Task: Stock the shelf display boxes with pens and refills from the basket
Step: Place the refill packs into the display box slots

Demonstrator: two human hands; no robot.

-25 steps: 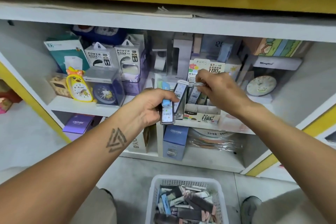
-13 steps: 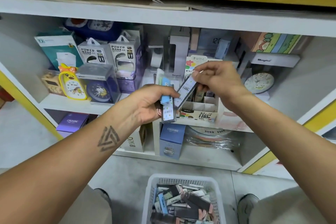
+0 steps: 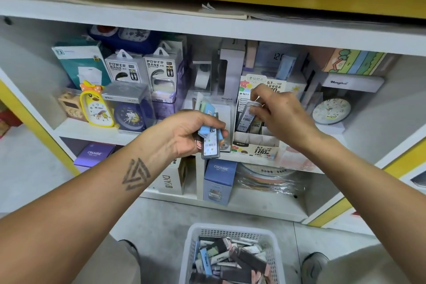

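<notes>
**Refill case going into the display box**

While we look down from above, the white shelf unit fills most of the view, its middle board crowded with boxed clocks, power banks and stationery. Below us on the floor stands the white basket, heaped with dark, blue and pale refill cases lying at all angles.

On the middle board, right of centre, sits the cardboard display box with its printed "100" front and open slots. Our right hand reaches over it and pinches the top end of one refill case between thumb and fingertips. That case stands nearly upright with its long axis leaning a little to the right at the top; its lower end is down among the slots, beside cases already standing there.

Our left hand hovers just left of the box, fingers curled round a small bundle of cases — the front one hangs long axis vertical, barcode facing us, lower end pointing at the floor, a blue one tucked behind it.
</notes>
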